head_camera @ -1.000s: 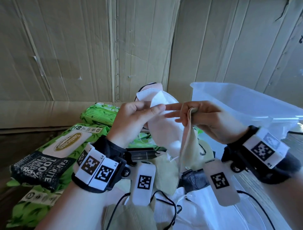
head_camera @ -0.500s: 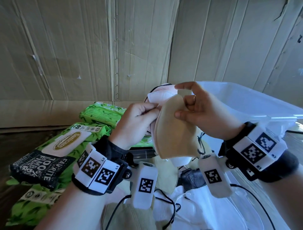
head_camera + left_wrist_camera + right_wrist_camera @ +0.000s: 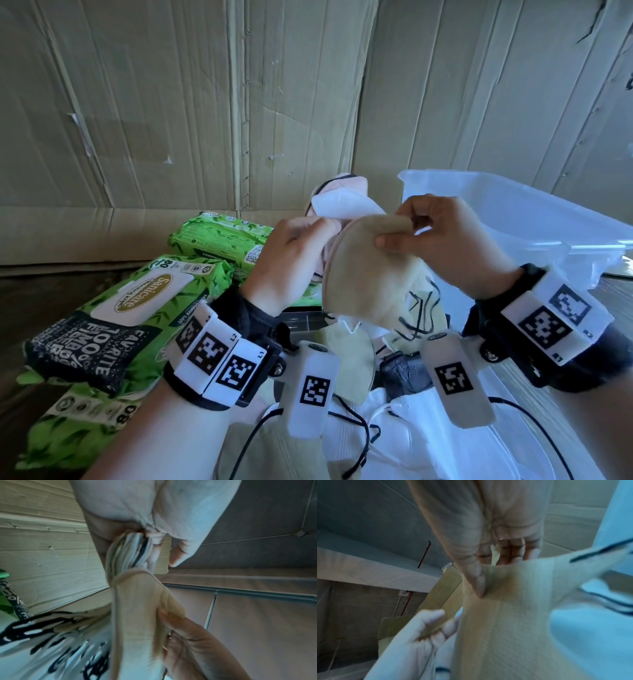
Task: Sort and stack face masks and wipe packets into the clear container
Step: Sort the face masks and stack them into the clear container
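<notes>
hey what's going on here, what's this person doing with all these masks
A person is sorting face masks by hand. The left hand grips a small bunch of masks, white and pink among them, while the right hand pinches a beige mask against that bunch. More masks lie loose below the hands. Green wipe packets sit to the left, and the clear container stands behind the right hand.
</notes>
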